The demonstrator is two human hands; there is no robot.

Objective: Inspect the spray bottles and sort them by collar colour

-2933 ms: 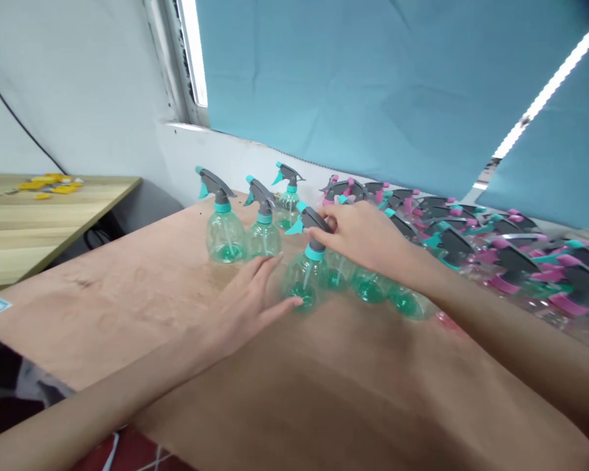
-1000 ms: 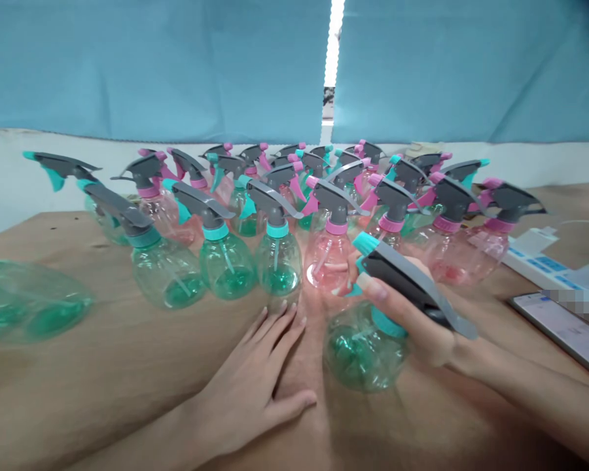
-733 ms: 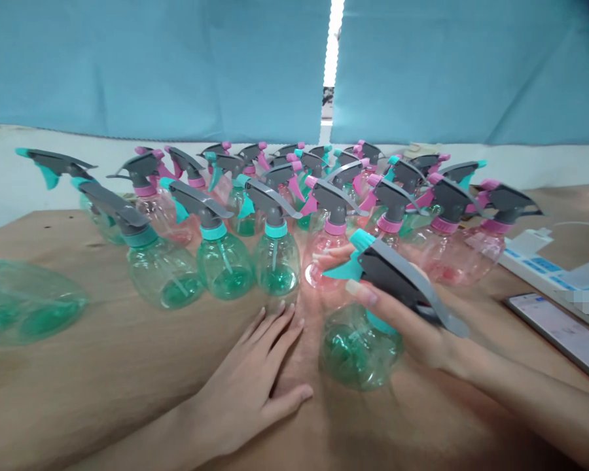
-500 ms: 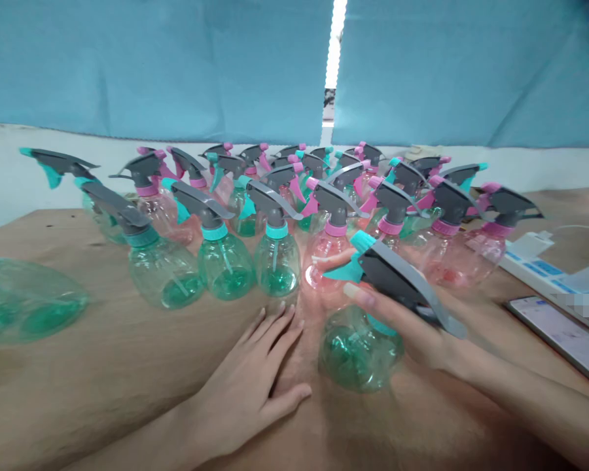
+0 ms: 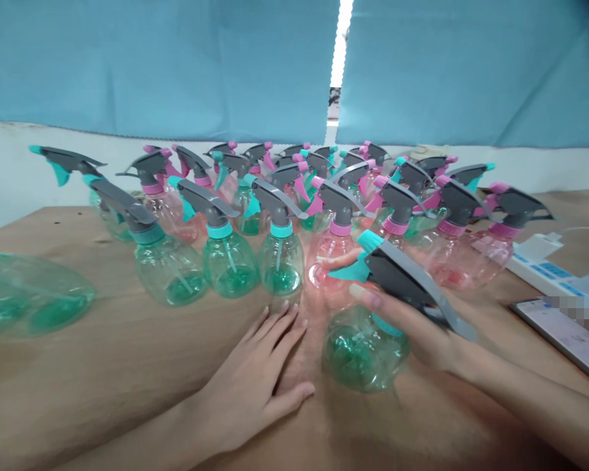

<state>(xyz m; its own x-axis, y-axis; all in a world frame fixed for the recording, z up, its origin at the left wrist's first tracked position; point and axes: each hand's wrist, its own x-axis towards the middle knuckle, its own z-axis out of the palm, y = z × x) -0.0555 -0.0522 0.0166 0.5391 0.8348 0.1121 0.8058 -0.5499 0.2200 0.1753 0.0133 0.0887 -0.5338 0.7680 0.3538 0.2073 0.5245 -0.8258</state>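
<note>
The right hand (image 5: 422,327) grips a tilted green spray bottle (image 5: 366,350) by its trigger head, base on the bench (image 5: 103,366), and the left hand (image 5: 258,386) lies flat and spread beside it, a front row of green bottles (image 5: 228,261) already lined up ahead and mixed pink and green bottles (image 5: 373,190) crowded behind, not yet separated.

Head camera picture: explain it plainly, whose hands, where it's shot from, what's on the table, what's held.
There is no machine here: a person wears one camera on the head, looking forward and down, so the two bare arms coming in from below are their own. The left hand lies flat and open on the wooden table. The right hand grips a green spray bottle by its grey trigger head, tilted. Behind it stands a crowd of spray bottles, green and pink. More green bottles show blurred at the left edge. At the right lie a phone and a power strip. Blue curtains hang behind.
</note>
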